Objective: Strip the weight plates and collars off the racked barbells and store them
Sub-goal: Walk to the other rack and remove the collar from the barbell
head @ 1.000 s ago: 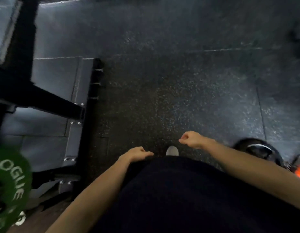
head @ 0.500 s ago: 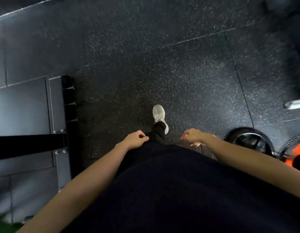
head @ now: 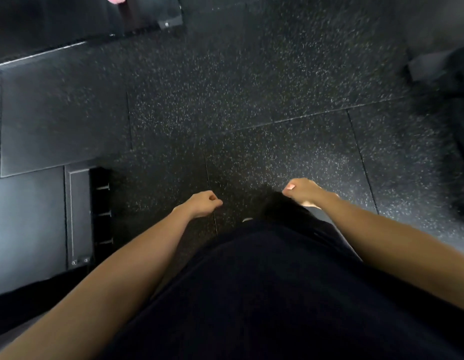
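Observation:
Both my hands hang in front of my dark-clothed body, over the black speckled rubber floor (head: 251,87). My left hand (head: 203,203) is loosely curled and holds nothing. My right hand (head: 302,190) is also curled, fingers closed, with nothing in it. No weight plate, collar or barbell shows in this view.
A grey platform (head: 30,216) with a black metal frame base and bolts (head: 78,214) lies at the left. Another black frame piece (head: 147,14) sits at the top. A dark blurred shape (head: 457,100) stands at the right edge.
The view has moved forward over the floor. The green plate at the left and the plate and orange object at the right have left the frame. My white shoe is nearly hidden now.

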Tool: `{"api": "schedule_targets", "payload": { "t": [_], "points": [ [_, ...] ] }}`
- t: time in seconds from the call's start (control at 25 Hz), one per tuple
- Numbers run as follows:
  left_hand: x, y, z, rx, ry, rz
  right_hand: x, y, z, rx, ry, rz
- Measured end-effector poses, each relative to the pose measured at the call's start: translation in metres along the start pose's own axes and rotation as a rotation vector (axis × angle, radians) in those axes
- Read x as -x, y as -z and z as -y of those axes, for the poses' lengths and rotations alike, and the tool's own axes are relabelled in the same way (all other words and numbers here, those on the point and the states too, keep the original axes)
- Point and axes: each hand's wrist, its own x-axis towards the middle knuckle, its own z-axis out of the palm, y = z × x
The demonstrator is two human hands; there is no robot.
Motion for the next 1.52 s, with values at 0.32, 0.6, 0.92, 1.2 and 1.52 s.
{"api": "schedule_targets", "payload": {
  "t": [0.32,0.6,0.92,1.2,1.52],
  "points": [
    [-0.102,0.121,-0.075,0.106,0.094,0.001,-0.143,0.158,0.06,0.17,-0.046,0.11],
    [-0.156,0.26,-0.115,0.506,0.252,-0.312,-0.273,0.308,0.198,0.36,0.064,0.2],
    [-0.256,0.394,-0.073,0.705,0.327,-0.21,-0.421,0.348,0.391,0.67,0.129,0.317],
    [-0.283,0.618,0.041,0.744,0.322,-0.381,-0.516,0.374,0.637,0.678,0.263,0.167],
    [-0.329,0.753,0.162,1.018,0.378,-0.294,-0.615,0.299,0.888,0.964,0.36,0.4]
  ]
}}
